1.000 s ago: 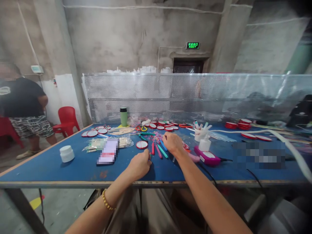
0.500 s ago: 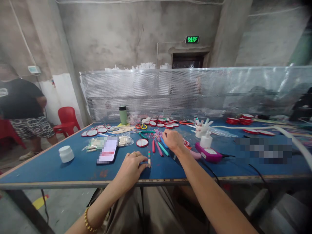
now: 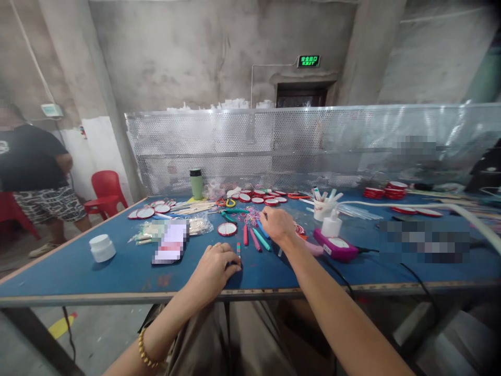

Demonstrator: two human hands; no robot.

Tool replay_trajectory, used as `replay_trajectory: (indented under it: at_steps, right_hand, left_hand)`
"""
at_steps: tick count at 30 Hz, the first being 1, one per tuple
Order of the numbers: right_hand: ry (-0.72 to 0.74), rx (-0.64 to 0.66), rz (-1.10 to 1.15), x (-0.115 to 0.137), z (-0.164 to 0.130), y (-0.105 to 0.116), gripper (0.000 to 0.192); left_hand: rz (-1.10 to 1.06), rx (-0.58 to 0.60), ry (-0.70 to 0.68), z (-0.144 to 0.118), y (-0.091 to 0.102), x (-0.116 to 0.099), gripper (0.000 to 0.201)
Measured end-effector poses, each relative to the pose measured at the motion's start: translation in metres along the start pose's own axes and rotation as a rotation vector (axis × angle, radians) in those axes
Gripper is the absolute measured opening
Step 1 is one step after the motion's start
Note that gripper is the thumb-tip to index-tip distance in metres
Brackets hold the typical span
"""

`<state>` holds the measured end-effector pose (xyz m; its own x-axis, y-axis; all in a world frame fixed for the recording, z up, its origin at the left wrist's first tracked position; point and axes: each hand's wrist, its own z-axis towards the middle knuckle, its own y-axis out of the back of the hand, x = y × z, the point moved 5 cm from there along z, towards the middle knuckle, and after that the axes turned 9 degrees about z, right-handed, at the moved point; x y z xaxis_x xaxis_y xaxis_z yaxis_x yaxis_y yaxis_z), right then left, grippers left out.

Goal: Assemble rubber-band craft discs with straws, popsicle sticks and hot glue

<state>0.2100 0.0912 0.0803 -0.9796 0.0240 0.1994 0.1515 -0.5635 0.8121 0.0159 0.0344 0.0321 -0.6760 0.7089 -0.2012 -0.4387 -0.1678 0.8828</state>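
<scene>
a blue-topped workbench (image 3: 129, 277) spans the scene. the right hand (image 3: 278, 225), right of centre, has its fingers bent inward; whether it holds anything is hidden. the left hand (image 3: 218, 263), nearer and to the left, is half curled, fingertips at a thin colour-banded stick (image 3: 238, 249), grip unclear. tangled coloured loops (image 3: 252, 215) lie just left of the right hand. the stick, at near centre, looks light, stiff and snappable, best pinched by its long edges.
</scene>
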Motion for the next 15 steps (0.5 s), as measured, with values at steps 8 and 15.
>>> replay_trajectory:
  at_steps: [8,15]
  right_hand:
    - [-0.025,-0.011,-0.007,-0.0009,0.0000,0.0008,0.029]
    - [-0.009,-0.027,-0.030,0.0003,-0.0045,0.0049,0.026]
  left_hand:
    - [0.055,0.025,0.002,0.0039,-0.0028,-0.0020,0.015]
    - [0.055,0.019,0.005,0.0039,-0.0048,-0.0026,0.014]
